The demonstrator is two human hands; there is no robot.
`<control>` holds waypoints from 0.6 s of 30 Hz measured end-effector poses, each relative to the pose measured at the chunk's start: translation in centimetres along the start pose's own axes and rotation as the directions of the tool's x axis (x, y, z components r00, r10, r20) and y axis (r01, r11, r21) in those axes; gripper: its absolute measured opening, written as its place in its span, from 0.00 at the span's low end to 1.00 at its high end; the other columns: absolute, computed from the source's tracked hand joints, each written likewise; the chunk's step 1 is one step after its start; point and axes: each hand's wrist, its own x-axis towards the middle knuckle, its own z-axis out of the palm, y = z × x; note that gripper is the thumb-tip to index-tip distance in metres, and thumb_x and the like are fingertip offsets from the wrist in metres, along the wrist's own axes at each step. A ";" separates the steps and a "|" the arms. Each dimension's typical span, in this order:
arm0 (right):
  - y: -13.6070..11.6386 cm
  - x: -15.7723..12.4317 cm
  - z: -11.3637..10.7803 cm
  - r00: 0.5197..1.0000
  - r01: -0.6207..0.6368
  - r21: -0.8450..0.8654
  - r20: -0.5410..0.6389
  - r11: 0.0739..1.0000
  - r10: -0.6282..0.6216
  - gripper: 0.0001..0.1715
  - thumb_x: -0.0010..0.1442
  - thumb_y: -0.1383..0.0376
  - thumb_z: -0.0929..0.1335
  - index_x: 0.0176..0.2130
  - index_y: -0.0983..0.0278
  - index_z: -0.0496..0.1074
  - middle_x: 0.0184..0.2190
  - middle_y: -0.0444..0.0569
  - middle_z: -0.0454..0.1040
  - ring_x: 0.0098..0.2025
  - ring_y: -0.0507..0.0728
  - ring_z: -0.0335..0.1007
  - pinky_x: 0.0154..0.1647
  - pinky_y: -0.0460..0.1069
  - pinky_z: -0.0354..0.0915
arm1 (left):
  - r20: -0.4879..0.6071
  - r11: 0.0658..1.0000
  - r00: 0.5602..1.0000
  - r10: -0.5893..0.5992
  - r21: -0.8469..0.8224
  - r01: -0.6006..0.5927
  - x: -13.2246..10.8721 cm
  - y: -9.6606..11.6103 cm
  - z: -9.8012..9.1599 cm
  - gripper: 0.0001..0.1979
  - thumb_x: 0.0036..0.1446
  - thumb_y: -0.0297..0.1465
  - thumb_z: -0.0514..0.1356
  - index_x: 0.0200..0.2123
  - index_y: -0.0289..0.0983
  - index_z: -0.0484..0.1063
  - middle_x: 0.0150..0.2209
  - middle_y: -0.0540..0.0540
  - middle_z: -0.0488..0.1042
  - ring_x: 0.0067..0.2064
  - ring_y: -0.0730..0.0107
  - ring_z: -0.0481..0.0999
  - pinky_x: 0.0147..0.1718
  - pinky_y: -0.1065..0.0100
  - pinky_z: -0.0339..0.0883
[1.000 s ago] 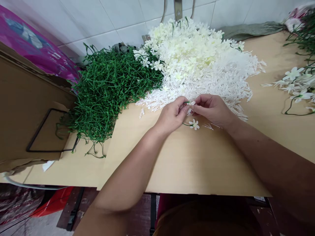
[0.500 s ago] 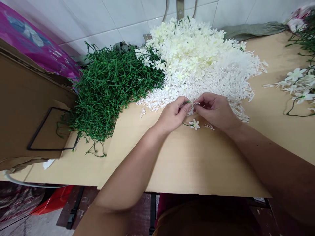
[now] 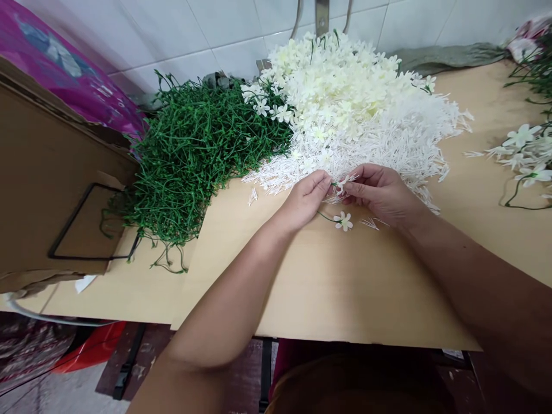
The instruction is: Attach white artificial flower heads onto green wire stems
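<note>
My left hand (image 3: 308, 198) is closed, pinching a green plastic stem by its tip. At that tip sits a small white artificial flower (image 3: 342, 184), which the fingertips of my right hand (image 3: 377, 192) grip from the other side. Just below the hands, a white flower with a pale yellow centre (image 3: 344, 221) shows on a green stem; whether my left hand also holds this stem is hidden. Loose white stamen pieces (image 3: 370, 223) lie beside it. Behind my hands spreads a heap of white stamens (image 3: 371, 141), topped by a mound of cream flowers (image 3: 340, 86).
A big pile of green stems (image 3: 207, 144) lies left of the flowers. Further left stand a cardboard box (image 3: 56, 195) and a purple bag (image 3: 86, 86). More white flowers (image 3: 521, 149) rest at the right. The tabletop (image 3: 328, 299) ends near my body; a tiled wall (image 3: 241, 26) rises behind.
My fingertips have parted slightly, and the white flower between them now shows more clearly. My right hand has shifted a little to the right. The whole view has moved slightly.
</note>
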 end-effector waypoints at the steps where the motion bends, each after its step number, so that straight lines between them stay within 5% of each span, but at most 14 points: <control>1: 0.0 0.0 0.0 1.000 -0.005 0.007 0.000 1.000 0.005 0.24 0.37 0.55 0.82 0.27 0.63 0.71 0.24 0.40 0.74 0.26 0.50 0.72 0.31 0.47 0.72 | 0.011 1.000 1.000 -0.008 -0.014 0.008 0.0 0.0 0.0 0.24 0.58 0.54 0.55 0.26 0.39 0.61 0.22 0.52 0.57 0.28 0.72 0.60 0.29 0.68 0.58; 7: -0.1 0.0 0.3 1.000 0.015 -0.029 -0.020 0.999 -0.016 0.28 0.31 0.52 0.83 0.23 0.62 0.70 0.24 0.40 0.74 0.25 0.49 0.71 0.30 0.47 0.72 | 0.044 0.999 0.999 0.001 -0.048 0.001 -0.1 -0.1 0.2 0.25 0.58 0.56 0.54 0.26 0.39 0.61 0.22 0.52 0.57 0.27 0.73 0.60 0.26 0.68 0.58; 18: -0.4 -0.5 1.1 0.975 0.195 -0.294 -0.045 0.935 -0.218 0.19 0.38 0.57 0.81 0.25 0.60 0.73 0.26 0.45 0.76 0.29 0.54 0.72 0.35 0.51 0.72 | 0.018 0.999 0.999 0.050 -0.002 -0.050 -0.1 -0.4 0.1 0.23 0.63 0.50 0.53 0.24 0.39 0.57 0.23 0.52 0.56 0.27 0.73 0.58 0.27 0.69 0.57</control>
